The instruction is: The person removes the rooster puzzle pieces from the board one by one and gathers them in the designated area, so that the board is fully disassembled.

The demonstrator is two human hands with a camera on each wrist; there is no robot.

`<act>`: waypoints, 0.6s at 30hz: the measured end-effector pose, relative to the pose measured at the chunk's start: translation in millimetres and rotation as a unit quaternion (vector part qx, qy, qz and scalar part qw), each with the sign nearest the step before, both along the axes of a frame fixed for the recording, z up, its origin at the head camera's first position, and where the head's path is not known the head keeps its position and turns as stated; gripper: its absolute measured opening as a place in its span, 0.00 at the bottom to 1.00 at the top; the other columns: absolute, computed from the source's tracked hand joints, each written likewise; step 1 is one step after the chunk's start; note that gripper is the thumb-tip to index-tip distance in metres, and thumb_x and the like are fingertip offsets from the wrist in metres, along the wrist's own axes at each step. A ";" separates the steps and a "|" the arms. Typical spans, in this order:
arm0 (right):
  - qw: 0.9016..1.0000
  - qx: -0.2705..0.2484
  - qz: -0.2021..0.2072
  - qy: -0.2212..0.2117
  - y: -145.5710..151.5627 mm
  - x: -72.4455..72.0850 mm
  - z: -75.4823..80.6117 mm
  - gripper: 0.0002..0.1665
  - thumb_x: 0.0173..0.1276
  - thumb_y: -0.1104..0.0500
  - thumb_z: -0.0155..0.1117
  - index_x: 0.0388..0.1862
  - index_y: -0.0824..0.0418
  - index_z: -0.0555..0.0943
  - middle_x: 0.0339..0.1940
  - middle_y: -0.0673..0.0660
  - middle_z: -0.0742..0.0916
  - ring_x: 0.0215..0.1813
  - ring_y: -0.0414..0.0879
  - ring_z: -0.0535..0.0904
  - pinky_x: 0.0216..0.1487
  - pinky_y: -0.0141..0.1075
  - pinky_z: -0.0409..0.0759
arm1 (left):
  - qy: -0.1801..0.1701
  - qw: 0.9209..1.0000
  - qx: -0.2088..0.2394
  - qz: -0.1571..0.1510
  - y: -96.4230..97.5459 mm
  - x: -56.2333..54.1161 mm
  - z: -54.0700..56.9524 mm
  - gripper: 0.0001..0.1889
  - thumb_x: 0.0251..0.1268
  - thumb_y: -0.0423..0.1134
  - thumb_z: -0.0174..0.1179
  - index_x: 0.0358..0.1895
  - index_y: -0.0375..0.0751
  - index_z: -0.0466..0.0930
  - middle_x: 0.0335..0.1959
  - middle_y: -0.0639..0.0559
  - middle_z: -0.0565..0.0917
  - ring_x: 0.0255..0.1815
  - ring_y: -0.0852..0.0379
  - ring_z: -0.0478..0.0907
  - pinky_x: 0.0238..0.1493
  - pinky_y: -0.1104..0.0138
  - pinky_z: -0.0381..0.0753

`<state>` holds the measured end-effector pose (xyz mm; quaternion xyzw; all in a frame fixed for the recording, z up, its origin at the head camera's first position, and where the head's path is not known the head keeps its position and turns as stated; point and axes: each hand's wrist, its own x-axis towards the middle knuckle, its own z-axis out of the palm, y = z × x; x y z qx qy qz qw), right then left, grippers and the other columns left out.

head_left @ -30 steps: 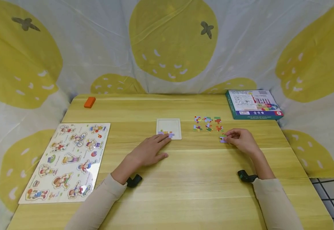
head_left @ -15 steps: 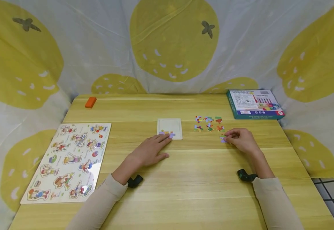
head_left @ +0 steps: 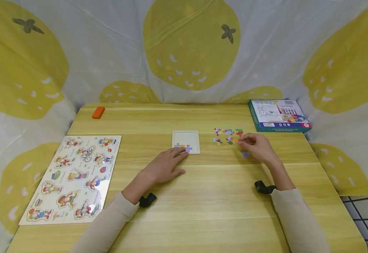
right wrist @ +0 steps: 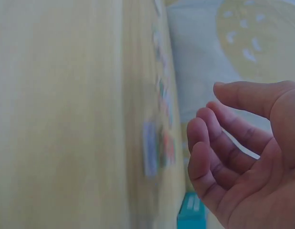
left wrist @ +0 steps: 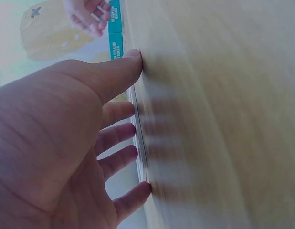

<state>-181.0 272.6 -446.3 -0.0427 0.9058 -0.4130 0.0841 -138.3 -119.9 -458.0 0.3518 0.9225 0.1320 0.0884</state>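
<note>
My left hand (head_left: 163,166) rests at the near edge of a small white puzzle tray (head_left: 186,135), fingers spread and relaxed. In the left wrist view its fingertips touch the tray edge and the table. Joined puzzle pieces (head_left: 182,146) lie along the tray's near side, partly behind the fingers. My right hand (head_left: 259,147) hovers over the loose puzzle pieces (head_left: 228,132) right of the tray. In the right wrist view its thumb and curved fingers are apart, with nothing between them. A purple puzzle piece (head_left: 245,154) lies on the table below it.
A large board (head_left: 73,175) with figures of children lies at the left. An orange block (head_left: 98,112) sits at the back left. At the back right is a teal-edged box (head_left: 280,116), near the patterned curtain (head_left: 117,59).
My right hand has let go of the purple piece, lifted, and moved a little left and away from me over the loose pieces. The left hand stays put.
</note>
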 end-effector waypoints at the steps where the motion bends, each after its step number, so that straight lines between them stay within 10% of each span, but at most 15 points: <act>1: 1.000 -0.004 0.005 0.001 -5.7 -2.1 1.4 0.18 0.77 0.50 0.64 0.55 0.62 0.86 0.48 0.63 0.89 0.46 0.55 0.85 0.41 0.33 0.81 | 0.000 1.000 0.000 0.000 -0.3 0.0 0.1 0.37 0.77 0.56 0.57 0.81 0.45 0.60 0.82 0.44 0.61 0.83 0.40 0.57 0.78 0.42 0.63; 18: 0.994 -0.052 0.096 0.015 -105.9 -23.2 -0.3 0.20 0.73 0.56 0.69 0.59 0.64 0.84 0.46 0.60 0.89 0.46 0.54 0.88 0.40 0.36 0.82 | -0.026 0.999 0.003 0.028 -13.7 5.9 3.7 0.37 0.77 0.59 0.55 0.83 0.50 0.58 0.85 0.42 0.52 0.86 0.43 0.50 0.82 0.44 0.54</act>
